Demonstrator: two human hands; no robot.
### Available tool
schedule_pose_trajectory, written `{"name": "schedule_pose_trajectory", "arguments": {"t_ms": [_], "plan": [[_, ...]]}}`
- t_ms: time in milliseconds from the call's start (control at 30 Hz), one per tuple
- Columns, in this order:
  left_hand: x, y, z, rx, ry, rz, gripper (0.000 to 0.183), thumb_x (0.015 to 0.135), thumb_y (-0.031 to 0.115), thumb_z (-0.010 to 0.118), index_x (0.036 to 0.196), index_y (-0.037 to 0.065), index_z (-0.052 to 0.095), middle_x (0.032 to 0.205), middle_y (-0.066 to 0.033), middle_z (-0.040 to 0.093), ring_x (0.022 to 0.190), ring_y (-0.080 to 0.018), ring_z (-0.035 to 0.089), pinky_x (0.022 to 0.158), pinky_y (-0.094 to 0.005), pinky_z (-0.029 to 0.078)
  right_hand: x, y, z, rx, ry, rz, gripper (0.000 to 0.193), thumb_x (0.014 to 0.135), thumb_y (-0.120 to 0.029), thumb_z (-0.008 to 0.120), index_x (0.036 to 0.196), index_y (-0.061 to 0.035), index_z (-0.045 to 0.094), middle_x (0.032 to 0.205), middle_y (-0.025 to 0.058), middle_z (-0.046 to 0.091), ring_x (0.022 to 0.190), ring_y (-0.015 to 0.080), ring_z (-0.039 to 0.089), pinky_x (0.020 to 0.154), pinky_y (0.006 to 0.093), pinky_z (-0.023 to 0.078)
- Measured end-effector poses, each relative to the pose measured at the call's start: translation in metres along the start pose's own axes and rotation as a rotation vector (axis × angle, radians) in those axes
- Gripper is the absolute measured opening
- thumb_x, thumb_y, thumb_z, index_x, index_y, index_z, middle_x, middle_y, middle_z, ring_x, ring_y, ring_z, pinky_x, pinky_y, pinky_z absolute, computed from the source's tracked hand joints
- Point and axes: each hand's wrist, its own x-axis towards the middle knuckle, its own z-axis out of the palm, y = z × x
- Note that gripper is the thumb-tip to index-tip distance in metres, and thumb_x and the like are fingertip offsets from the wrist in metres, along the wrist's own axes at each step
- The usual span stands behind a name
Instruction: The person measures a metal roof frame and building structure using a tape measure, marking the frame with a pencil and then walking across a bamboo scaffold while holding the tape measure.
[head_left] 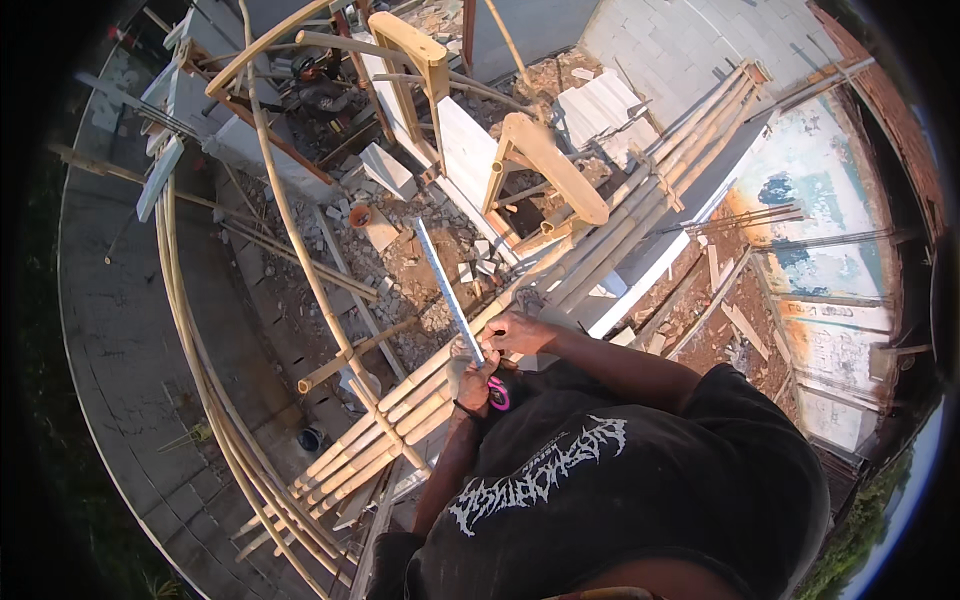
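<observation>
A long pale blue-and-white strip (445, 280), apparently the blade of a tape measure, juts away from my hands over the rubble below. My left hand (473, 388) is closed around its near end, with a dark band on the wrist. Against that hand shows a round pink-and-black part (498, 393), which looks like the tape's case. My right hand (515, 332) is just right of the strip's lower end, its fingers pinched together beside the edge. Whatever those fingertips hold is too small to make out. My feet, partly hidden by my hands, stand on bundled bamboo poles (420, 390).
More bamboo poles (320, 290) cross on the left, beside a grey wall (130, 300). Wooden frames (555, 170) rise ahead. Far below lie broken blocks (385, 172) and debris. A person (325, 90) is down at the upper left. A stained wall (820, 250) stands right.
</observation>
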Motion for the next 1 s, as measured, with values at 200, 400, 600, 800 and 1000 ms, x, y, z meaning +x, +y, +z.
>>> {"name": "schedule_pose_trajectory", "arguments": {"t_ms": [200,400,600,800,1000], "plan": [[-0.008,0.046,-0.028,0.151,0.067,-0.091,0.026,0.089,0.03,0.055,0.093,0.005,0.057,0.072,-0.0061,0.058,0.062,-0.017,0.058,0.056,-0.0304,0.05,-0.065,0.035,-0.002,0.262,0.575,0.253,0.034,0.085,-0.03,0.053,0.099,0.0004,0.059,0.081,0.0103,0.061,0.067,0.0169,0.06,0.057,0.0297,0.049],[0.026,0.094,-0.067,0.026,0.015,-0.104,0.024,0.088,0.035,0.056,0.088,0.01,0.056,0.067,-0.0034,0.054,0.056,-0.0162,0.053,0.052,-0.0301,0.045,-0.173,0.125,0.015,0.556,1.157,0.468,0.028,0.085,-0.023,0.053,0.101,0.0001,0.058,0.075,0.0087,0.06,0.061,0.013,0.059,0.053,0.0267,0.05],[0.072,0.125,-0.017,0.03,-0.149,-0.151,0.025,0.09,0.035,0.051,0.087,0.012,0.057,0.068,-0.0031,0.059,0.061,-0.0163,0.057,0.055,-0.0296,0.047,-0.241,0.181,0.054,0.742,1.388,0.512,0.029,0.085,-0.024,0.055,0.098,0.001,0.057,0.076,0.0052,0.059,0.061,0.0119,0.057,0.049,0.0238,0.046],[0.109,0.123,0.045,0.09,-0.103,-0.13,0.024,0.091,0.036,0.049,0.088,0.013,0.057,0.071,-0.0026,0.06,0.063,-0.016,0.057,0.055,-0.0302,0.048,-0.249,0.194,0.039,1.066,1.401,0.591,0.022,0.088,-0.021,0.053,0.098,-0.0016,0.055,0.075,0.0039,0.055,0.059,0.0119,0.054,0.049,0.0268,0.044],[0.143,0.118,0.099,0.197,0.022,-0.111,0.024,0.093,0.035,0.046,0.086,0.013,0.054,0.067,0.0009,0.051,0.063,-0.0142,0.049,0.055,-0.0277,0.043,-0.266,0.211,-0.007,1.001,1.345,0.637,0.022,0.088,-0.021,0.05,0.097,-0.0016,0.056,0.075,0.0044,0.056,0.061,0.0117,0.055,0.052,0.0257,0.045]]}}
